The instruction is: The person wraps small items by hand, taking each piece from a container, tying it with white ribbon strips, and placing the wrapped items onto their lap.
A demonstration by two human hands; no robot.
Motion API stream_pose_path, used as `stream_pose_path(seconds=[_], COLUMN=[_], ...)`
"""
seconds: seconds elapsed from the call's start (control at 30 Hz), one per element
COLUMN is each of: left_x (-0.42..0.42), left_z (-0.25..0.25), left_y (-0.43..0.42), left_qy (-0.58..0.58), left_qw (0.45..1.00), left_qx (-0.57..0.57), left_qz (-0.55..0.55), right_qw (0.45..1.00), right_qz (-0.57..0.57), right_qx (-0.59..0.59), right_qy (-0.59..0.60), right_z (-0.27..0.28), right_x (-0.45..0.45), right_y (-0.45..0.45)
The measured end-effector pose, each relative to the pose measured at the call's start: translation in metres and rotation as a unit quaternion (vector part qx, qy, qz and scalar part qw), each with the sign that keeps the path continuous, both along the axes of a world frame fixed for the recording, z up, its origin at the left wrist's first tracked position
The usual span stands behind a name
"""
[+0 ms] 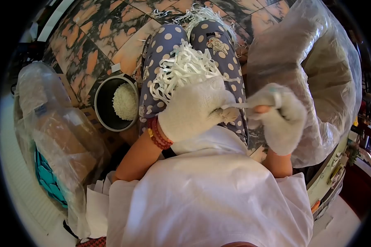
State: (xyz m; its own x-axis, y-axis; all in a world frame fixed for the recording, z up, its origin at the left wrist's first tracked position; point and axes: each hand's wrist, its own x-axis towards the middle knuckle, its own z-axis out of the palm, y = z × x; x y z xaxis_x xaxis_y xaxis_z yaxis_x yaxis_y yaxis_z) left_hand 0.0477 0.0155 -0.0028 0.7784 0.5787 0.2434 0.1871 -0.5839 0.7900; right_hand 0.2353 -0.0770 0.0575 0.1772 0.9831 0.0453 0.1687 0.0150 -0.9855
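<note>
My left hand (pixel 197 108), in a white knit glove with red bead bracelets at the wrist, pinches one end of a thin white strip (pixel 241 105). The strip runs across to my right hand (pixel 283 117), also gloved, whose fingers are closed around its other part; one fingertip shows bare. Between the hands the strip looks stretched fairly straight. A loose heap of white strips (pixel 185 68) lies on my lap, over dotted trousers (pixel 165 41), just beyond my left hand.
On the left stands a dark pot (pixel 101 111) with white granules (pixel 125 102). Beside it, a clear plastic bag (pixel 66 136) covers brown and teal items (pixel 47 175). A large translucent bag (pixel 284 53) stands at the right. More strips (pixel 202 15) lie on the patterned floor (pixel 103 31).
</note>
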Motion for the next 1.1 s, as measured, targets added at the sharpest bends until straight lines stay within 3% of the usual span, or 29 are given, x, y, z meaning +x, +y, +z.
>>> stream_pose_path(seconds=[0.07, 0.1, 0.13, 0.17, 0.27, 0.3, 0.33, 0.4, 0.5, 0.57, 0.6, 0.67, 0.8, 0.83, 0.87, 0.93, 1.0, 1.03, 1.1], left_x=[-0.002, -0.005, -0.007, -0.009, -0.017, -0.018, -0.019, -0.023, -0.028, -0.025, -0.024, -0.02, -0.02, -0.021, -0.023, -0.028, -0.029, -0.029, -0.03], left_z=[0.002, 0.002, 0.003, 0.001, 0.007, 0.012, 0.016, 0.014, 0.01, 0.021, 0.02, 0.013, 0.002, -0.009, -0.01, -0.01, -0.012, -0.013, -0.014], left_y=[0.0, 0.001, 0.001, -0.001, -0.003, -0.002, -0.001, 0.001, 0.003, 0.002, 0.002, 0.002, -0.008, -0.01, -0.01, -0.011, -0.02, -0.023, -0.023], left_qy=[-0.053, -0.08, -0.107, -0.13, -0.182, -0.193, -0.203, -0.209, -0.162, -0.071, -0.038, 0.027, 0.033, -0.016, 0.009, 0.063, -0.03, -0.078, -0.061], left_qw=[0.998, 0.996, 0.993, 0.982, 0.909, 0.873, 0.831, 0.786, 0.832, 0.894, 0.892, 0.886, 0.904, 0.912, 0.918, 0.927, 0.857, 0.81, 0.847], left_qx=[-0.014, -0.021, -0.027, -0.117, -0.359, -0.433, -0.503, -0.565, -0.519, -0.443, -0.45, -0.462, -0.421, -0.403, -0.39, -0.363, -0.51, -0.578, -0.52], left_qz=[-0.023, -0.035, -0.045, -0.067, -0.104, -0.114, -0.123, -0.139, -0.108, -0.018, -0.024, -0.039, -0.071, -0.075, -0.074, -0.073, -0.065, -0.06, -0.092], right_qw=[0.991, 0.971, 0.95, 0.922, 0.936, 0.969, 0.981, 0.983, 0.982, 0.993, 0.994, 0.998, 0.972, 0.957, 0.939, 0.965, 0.983, 0.975, 0.892], right_qz=[0.018, 0.034, 0.067, 0.104, -0.006, -0.067, -0.126, -0.17, -0.164, -0.112, -0.087, 0.033, 0.193, 0.223, 0.254, 0.235, 0.169, 0.142, 0.129], right_qx=[0.125, 0.156, 0.189, 0.218, 0.218, 0.189, 0.146, -0.038, -0.066, 0.017, 0.058, -0.008, -0.024, -0.029, -0.035, 0.009, 0.075, 0.045, 0.003], right_qy=[0.044, 0.179, 0.241, 0.302, 0.276, 0.144, 0.011, 0.055, -0.061, -0.038, -0.027, -0.044, -0.13, -0.18, -0.229, -0.119, 0.023, 0.163, 0.433], right_z=[0.001, 0.003, 0.004, 0.007, 0.008, 0.004, 0.0, -0.017, -0.034, -0.029, -0.025, -0.019, -0.047, -0.053, -0.056, -0.061, -0.069, -0.07, -0.068], right_x=[0.016, 0.022, 0.035, 0.047, 0.048, 0.045, 0.042, 0.039, 0.029, 0.015, 0.008, 0.0, -0.008, 0.003, 0.013, 0.015, 0.002, -0.003, -0.004], right_y=[-0.001, 0.0, 0.001, 0.003, 0.007, 0.011, 0.014, 0.021, 0.023, 0.026, 0.025, 0.021, 0.017, 0.012, 0.01, 0.011, 0.009, 0.005, 0.002])
